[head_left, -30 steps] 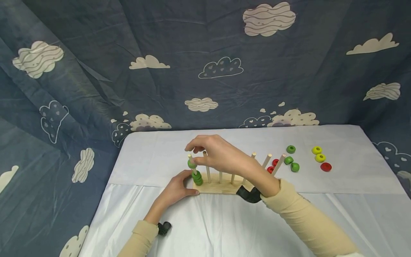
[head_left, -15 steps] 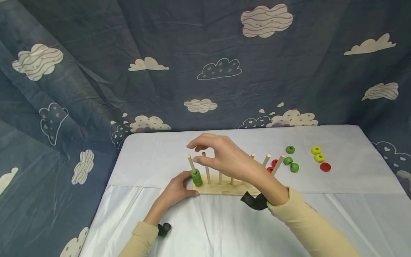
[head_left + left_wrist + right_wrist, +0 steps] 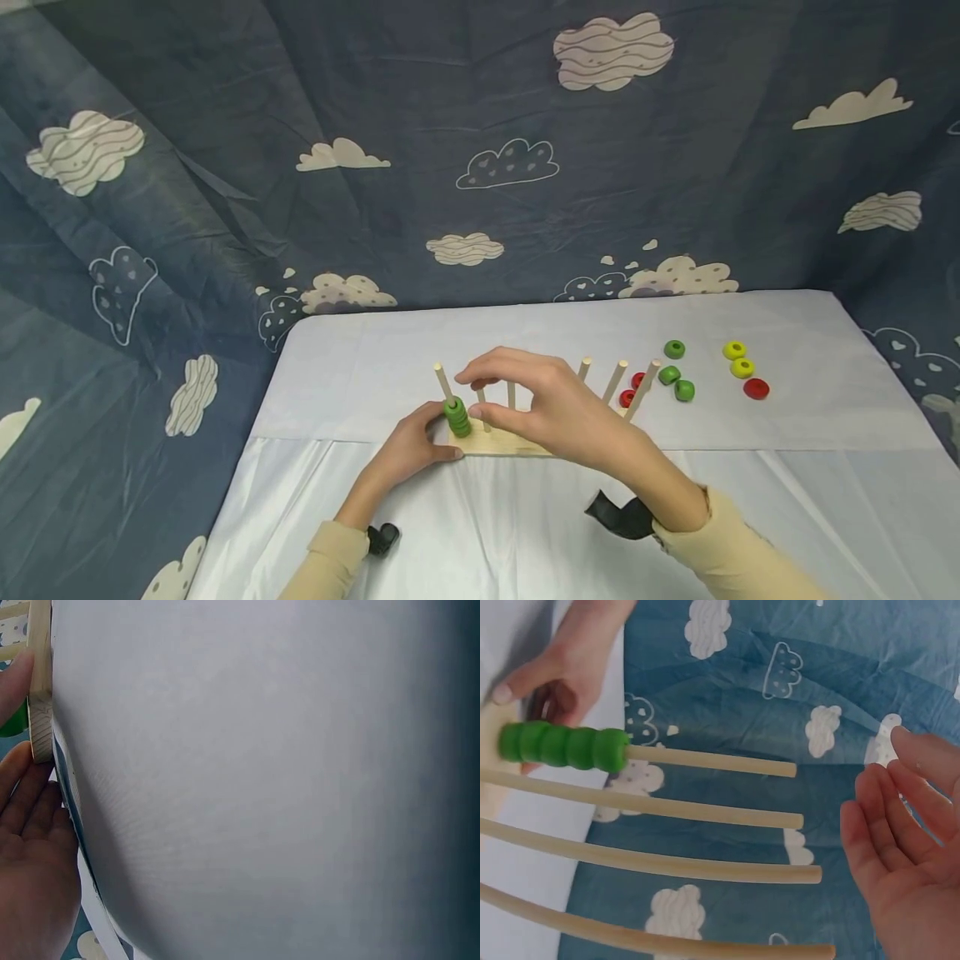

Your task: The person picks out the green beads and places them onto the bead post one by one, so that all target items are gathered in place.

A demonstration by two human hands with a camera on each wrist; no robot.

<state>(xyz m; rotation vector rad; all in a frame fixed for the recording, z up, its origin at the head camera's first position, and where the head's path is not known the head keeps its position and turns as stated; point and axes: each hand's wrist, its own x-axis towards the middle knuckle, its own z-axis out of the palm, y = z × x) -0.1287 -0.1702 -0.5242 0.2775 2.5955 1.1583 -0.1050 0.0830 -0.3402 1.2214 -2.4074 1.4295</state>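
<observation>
A wooden peg stand [image 3: 498,444] with a row of upright pegs lies on the white cloth. Several green beads [image 3: 457,417] are stacked on its leftmost peg; in the right wrist view the stacked beads [image 3: 564,745] sit at the base end, with bare peg above. My left hand [image 3: 408,448] holds the stand's left end, thumb at the front and fingers behind; the left wrist view shows its fingers [image 3: 34,795] against the wooden end [image 3: 41,724]. Over the stand, right of the stack, my right hand [image 3: 558,408] has loosely bent fingers and holds nothing. It hides some pegs.
Right of the stand lie loose green beads [image 3: 674,349], yellow beads [image 3: 735,351] and a red bead [image 3: 756,388]. More red beads [image 3: 627,398] lie partly behind the right-hand pegs. A dark cloud-print cloth [image 3: 480,100] hangs behind the table.
A green bead near the top of the leftmost peg has dropped onto the stack. My right hand has let it go and moved right and down. The left hand stays in place.
</observation>
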